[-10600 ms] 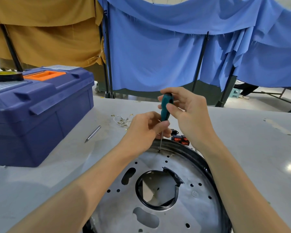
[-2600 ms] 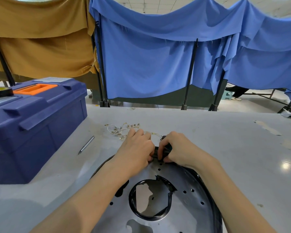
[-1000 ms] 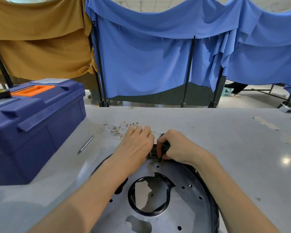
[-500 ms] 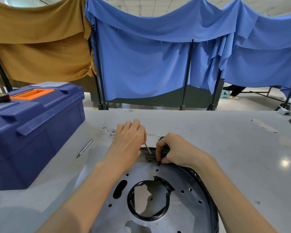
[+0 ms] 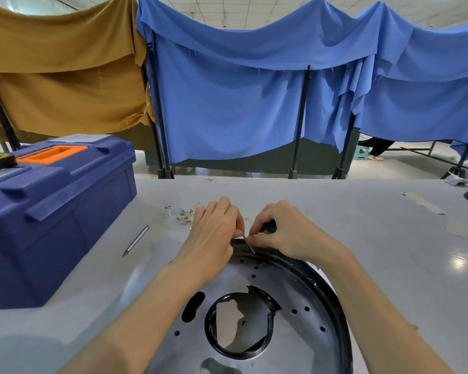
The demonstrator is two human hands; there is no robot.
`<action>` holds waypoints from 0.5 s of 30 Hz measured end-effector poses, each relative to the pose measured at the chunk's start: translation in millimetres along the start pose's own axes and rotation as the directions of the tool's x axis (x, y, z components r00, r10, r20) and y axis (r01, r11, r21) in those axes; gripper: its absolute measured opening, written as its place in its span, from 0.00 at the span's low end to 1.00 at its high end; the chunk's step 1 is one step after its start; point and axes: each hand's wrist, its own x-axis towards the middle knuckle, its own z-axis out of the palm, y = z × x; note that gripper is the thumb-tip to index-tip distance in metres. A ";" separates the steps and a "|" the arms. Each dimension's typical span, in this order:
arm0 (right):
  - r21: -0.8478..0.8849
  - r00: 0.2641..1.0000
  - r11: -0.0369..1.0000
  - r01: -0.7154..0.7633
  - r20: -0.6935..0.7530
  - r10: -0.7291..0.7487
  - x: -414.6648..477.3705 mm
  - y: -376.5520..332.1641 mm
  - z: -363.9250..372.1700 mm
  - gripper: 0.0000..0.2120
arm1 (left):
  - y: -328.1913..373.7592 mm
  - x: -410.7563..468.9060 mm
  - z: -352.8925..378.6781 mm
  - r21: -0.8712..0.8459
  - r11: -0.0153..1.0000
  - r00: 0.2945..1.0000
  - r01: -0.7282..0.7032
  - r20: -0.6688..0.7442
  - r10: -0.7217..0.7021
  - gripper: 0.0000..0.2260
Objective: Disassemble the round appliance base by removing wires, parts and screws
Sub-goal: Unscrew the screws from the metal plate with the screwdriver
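The round appliance base point(image 5: 295, 292), a grey metal disc with a black rim and a black-edged centre hole, lies flat in front of me. Both hands meet at its far rim. My right hand point(image 5: 284, 233) is closed around a teal-handled screwdriver point(image 5: 269, 226), most of which the palm hides. Its thin metal shaft point(image 5: 250, 245) slants down to the black rim. My left hand point(image 5: 216, 233) pinches at the shaft's upper part with thumb and forefinger. What the fingertips hold beyond that I cannot tell.
A blue toolbox point(image 5: 52, 211) with an orange handle stands at the left. A silver pen-like tool point(image 5: 136, 241) lies beside it. Loose white wires with terminals point(image 5: 180, 213) lie just beyond my left hand. Blue and tan curtains hang behind the table.
Both hands have shifted slightly away from the disc surface toward the far rim. The screwdriver shaft now shows between the fingertips, and its teal handle peeks out of the right hand.
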 end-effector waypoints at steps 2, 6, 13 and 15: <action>-0.001 1.000 1.000 -0.001 0.012 0.001 -0.4 0.2 -0.6 0.05 | 1.4 0.3 -1.1 -0.035 0.999 1.000 0.001 -0.012 -0.002 0.12; -0.039 0.999 0.999 -0.004 0.045 0.006 -0.6 -1.2 -1.8 0.04 | 3.5 1.0 -2.7 -0.108 0.994 0.999 0.003 -0.039 -0.007 0.10; -0.083 0.946 0.946 -0.312 -0.122 0.301 -6.6 34.2 -39.3 0.09 | -0.4 -3.8 5.9 -0.079 0.996 0.972 0.051 0.232 -0.032 0.14; -0.133 0.905 0.895 -0.425 -0.093 0.416 -9.7 50.2 -43.2 0.11 | 0.4 -5.3 7.7 -0.026 0.998 0.946 0.060 0.322 -0.048 0.12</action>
